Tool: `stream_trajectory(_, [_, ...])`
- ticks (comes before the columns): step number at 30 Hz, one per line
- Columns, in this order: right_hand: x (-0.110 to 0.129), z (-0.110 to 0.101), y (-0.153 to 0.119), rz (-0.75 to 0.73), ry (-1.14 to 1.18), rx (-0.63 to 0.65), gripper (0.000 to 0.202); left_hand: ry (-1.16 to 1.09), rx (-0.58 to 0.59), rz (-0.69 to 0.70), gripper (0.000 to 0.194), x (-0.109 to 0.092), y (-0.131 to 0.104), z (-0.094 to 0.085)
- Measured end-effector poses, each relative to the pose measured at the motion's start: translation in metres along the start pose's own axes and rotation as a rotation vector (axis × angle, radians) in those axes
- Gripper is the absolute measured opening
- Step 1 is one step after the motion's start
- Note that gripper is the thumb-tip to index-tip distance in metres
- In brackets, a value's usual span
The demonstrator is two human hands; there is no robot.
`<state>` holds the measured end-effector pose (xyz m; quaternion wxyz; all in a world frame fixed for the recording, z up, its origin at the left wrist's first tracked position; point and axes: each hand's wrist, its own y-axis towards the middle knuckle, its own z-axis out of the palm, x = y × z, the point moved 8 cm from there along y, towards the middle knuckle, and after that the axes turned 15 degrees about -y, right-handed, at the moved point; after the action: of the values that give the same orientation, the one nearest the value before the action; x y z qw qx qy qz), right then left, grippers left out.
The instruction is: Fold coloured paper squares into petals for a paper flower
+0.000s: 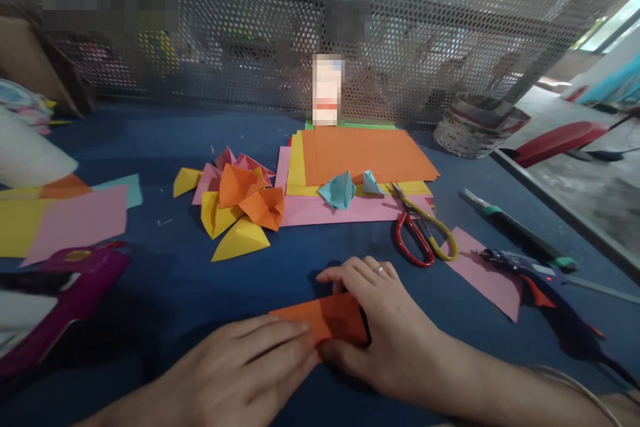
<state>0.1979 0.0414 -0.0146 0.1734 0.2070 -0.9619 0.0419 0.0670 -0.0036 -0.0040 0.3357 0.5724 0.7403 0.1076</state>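
Observation:
An orange paper piece (335, 320) lies flat on the blue table at the bottom centre, with a straight upper edge. My left hand (250, 367) rests on its left part, palm down, fingers extended side by side. My right hand (370, 320), with a ring on one finger, curves around its right end, thumb at the lower edge and fingertips at the upper edge. Beyond my hands lie folded paper pieces in orange (263, 207), yellow (241, 240) and pink. Two light blue folded pieces (340, 191) rest on stacked sheets.
Stacked coloured sheets (365, 155) lie at the back centre. Scissors (415, 233), a glue gun (540, 273) on pink paper and a green-black cutter (520, 230) are at right. A purple tool (85, 280) stands left; a paper-wrapped pot (475, 127) stands back right.

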Motion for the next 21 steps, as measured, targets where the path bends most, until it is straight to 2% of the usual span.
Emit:
stream_trajectory(4, [-0.001,0.000,0.000,-0.005,-0.015,0.001,0.052,0.031,0.031,0.034,0.028,-0.003,0.000,-0.002])
stream_trajectory(13, [-0.001,0.001,-0.001,0.019,-0.032,-0.018,0.058,0.074,0.097,0.072,0.038,-0.010,0.008,-0.001])
stream_trajectory(17, [-0.003,-0.001,-0.002,0.034,-0.014,-0.003,0.055,0.079,0.072,0.073,0.042,-0.011,0.014,-0.005])
stream_trajectory(21, [-0.006,-0.003,-0.003,0.015,0.018,0.068,0.057,0.054,0.036,0.067,0.036,-0.009,0.012,-0.005])
